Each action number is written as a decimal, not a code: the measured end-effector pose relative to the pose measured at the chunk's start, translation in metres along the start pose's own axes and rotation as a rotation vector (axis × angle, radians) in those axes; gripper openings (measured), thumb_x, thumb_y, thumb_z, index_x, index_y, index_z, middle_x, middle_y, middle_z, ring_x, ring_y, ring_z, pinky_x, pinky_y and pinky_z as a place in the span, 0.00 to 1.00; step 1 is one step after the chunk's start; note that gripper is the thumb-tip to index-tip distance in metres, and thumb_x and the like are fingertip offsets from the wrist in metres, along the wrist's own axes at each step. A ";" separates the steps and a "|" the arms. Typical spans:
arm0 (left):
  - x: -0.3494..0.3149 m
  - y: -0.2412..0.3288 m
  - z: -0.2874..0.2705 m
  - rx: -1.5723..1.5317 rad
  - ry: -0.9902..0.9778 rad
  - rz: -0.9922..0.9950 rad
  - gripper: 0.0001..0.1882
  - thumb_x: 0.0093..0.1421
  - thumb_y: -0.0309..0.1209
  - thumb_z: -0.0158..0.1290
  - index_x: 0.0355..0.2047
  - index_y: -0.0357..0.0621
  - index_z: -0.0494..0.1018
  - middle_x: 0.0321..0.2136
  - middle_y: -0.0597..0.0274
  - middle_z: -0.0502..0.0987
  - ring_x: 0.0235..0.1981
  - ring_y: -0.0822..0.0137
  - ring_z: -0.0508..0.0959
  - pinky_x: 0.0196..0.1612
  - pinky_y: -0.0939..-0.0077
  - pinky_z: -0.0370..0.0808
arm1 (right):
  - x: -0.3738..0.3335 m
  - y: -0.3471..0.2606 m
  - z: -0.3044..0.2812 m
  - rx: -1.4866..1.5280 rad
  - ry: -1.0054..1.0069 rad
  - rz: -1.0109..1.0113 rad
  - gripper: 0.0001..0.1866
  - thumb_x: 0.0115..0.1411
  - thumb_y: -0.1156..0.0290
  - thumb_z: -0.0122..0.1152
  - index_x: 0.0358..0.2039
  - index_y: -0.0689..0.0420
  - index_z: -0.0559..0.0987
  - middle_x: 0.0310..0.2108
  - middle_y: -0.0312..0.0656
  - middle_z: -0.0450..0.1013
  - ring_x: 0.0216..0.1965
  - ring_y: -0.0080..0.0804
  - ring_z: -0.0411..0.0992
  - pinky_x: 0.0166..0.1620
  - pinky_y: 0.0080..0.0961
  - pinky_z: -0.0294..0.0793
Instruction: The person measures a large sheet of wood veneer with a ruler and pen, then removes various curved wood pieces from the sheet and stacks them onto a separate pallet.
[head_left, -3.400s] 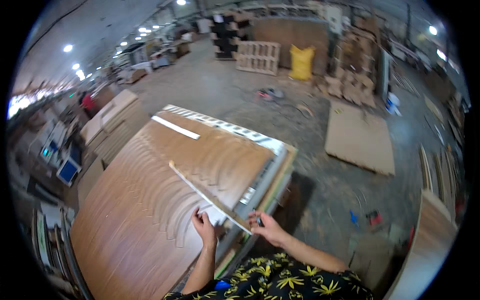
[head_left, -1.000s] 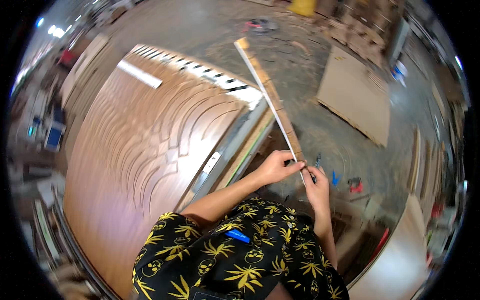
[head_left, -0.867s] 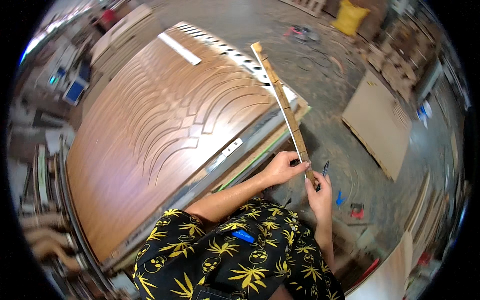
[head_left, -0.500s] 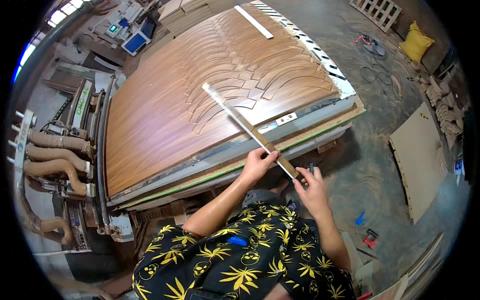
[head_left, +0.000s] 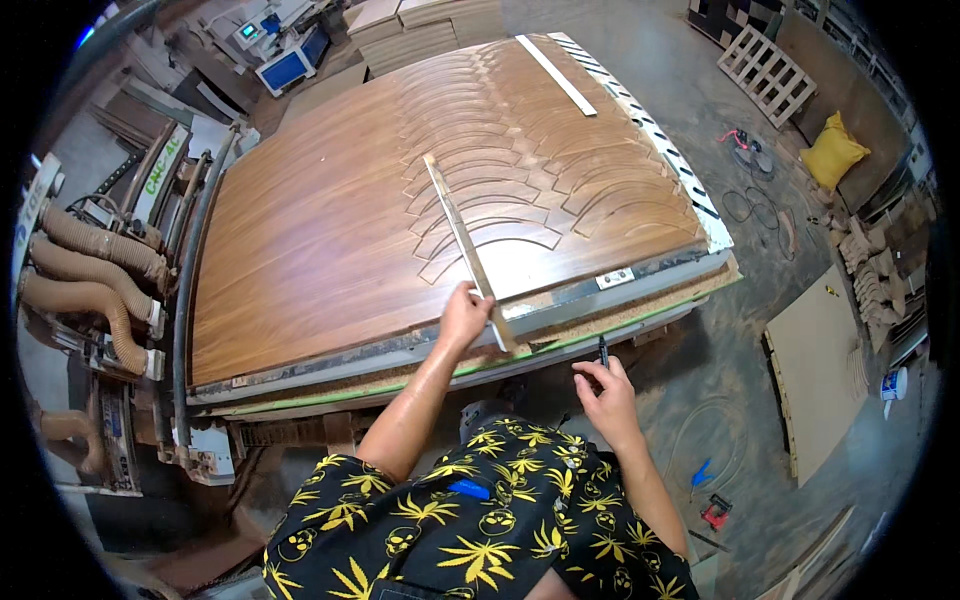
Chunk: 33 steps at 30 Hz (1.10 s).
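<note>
My left hand (head_left: 466, 314) grips a long narrow wooden strip (head_left: 459, 228) with a pale edge, holding it near its lower end. The strip slants over the front of a large brown wood-grain panel (head_left: 290, 250) carved with curved grooves. Whether its far end touches the panel, I cannot tell. Off the panel's front edge, my right hand (head_left: 608, 402) is apart from the strip. A dark slim pen or marker (head_left: 603, 350) sticks up from between its fingers.
At the left stands a machine with ribbed brown hoses (head_left: 95, 250). A white strip (head_left: 556, 75) lies on the panel's far right. On the floor to the right are a pale board (head_left: 815, 370), a yellow sack (head_left: 834, 150), a pallet (head_left: 767, 75) and cables.
My right hand has let go of the strip's near end and drawn away from it. My left hand has carried the strip leftward and turned it steeper. The view has shifted slightly.
</note>
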<state>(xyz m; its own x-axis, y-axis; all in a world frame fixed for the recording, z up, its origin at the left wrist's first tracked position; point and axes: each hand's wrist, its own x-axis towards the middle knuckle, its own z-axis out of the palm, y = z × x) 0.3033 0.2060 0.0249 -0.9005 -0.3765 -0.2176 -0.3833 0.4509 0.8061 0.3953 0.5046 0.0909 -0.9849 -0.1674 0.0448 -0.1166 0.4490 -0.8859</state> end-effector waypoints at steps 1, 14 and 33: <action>0.018 -0.006 -0.013 -0.008 0.030 0.016 0.26 0.61 0.36 0.63 0.53 0.31 0.71 0.26 0.55 0.81 0.31 0.60 0.82 0.37 0.65 0.78 | 0.003 0.000 0.006 0.020 0.019 0.019 0.11 0.61 0.73 0.65 0.45 0.57 0.83 0.37 0.43 0.73 0.32 0.32 0.75 0.36 0.26 0.76; 0.145 -0.024 -0.043 0.005 0.025 0.111 0.38 0.57 0.29 0.64 0.67 0.42 0.65 0.23 0.59 0.81 0.23 0.69 0.78 0.33 0.69 0.75 | 0.027 -0.027 0.051 -0.060 0.060 0.170 0.13 0.63 0.76 0.64 0.48 0.59 0.82 0.35 0.40 0.66 0.30 0.26 0.70 0.33 0.23 0.73; 0.144 -0.024 -0.015 0.040 -0.055 0.008 0.40 0.58 0.30 0.65 0.70 0.47 0.63 0.20 0.68 0.76 0.23 0.73 0.74 0.34 0.71 0.74 | 0.023 -0.018 0.016 -0.074 0.123 0.223 0.14 0.64 0.74 0.62 0.50 0.61 0.80 0.37 0.40 0.65 0.33 0.26 0.69 0.37 0.23 0.73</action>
<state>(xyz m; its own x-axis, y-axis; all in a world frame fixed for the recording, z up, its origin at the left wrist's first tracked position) 0.1863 0.1291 -0.0176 -0.9129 -0.3285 -0.2424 -0.3834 0.4860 0.7854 0.3771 0.4793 0.1003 -0.9949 0.0483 -0.0881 0.1003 0.5263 -0.8444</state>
